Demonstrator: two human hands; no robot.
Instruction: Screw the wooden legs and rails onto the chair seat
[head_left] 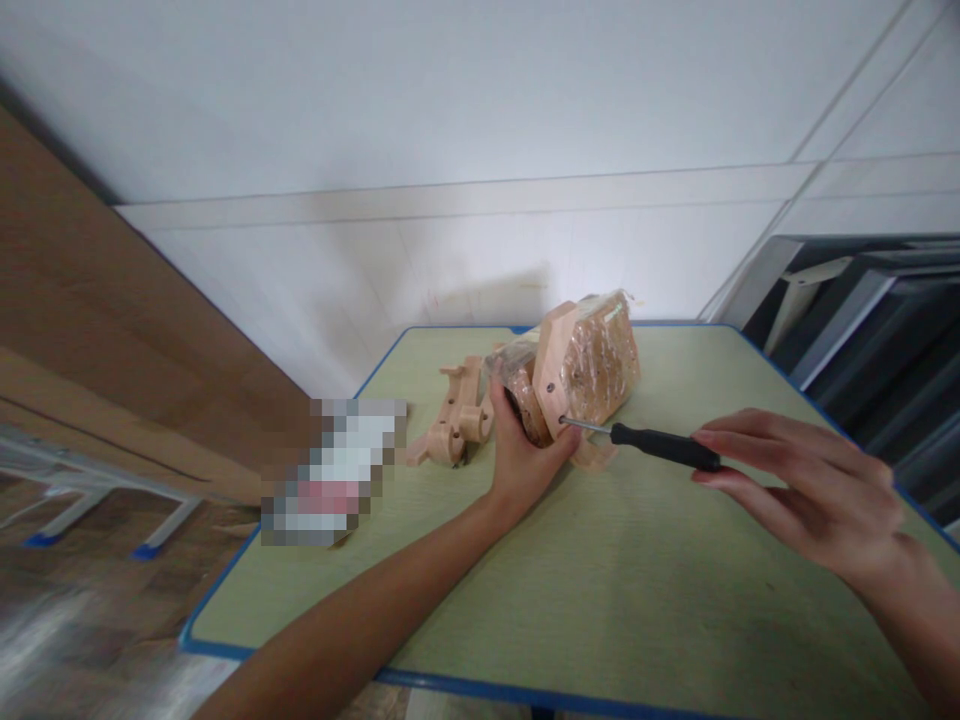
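My right hand (802, 480) pinches the end of a black-handled screwdriver (660, 445) between fingertips. The screwdriver's tip meets a dark screw hole in the light wooden edge of a plastic-wrapped wooden piece (592, 355). My left hand (529, 450) grips that piece from its lower left, with the thumb near the screwdriver tip; the other fingers are hidden behind it. Left of it on the table lies a pale wooden part (457, 415) with rounded bumps and dark holes. Another light wooden bit (596, 457) shows under the wrapped piece.
The green table (600, 590) has a blue rim and stands against a white wall. A blurred-out flat item (337, 470) lies at its left edge. A large cardboard panel (135, 330) leans at the left; dark grey panels (892, 350) stand at the right.
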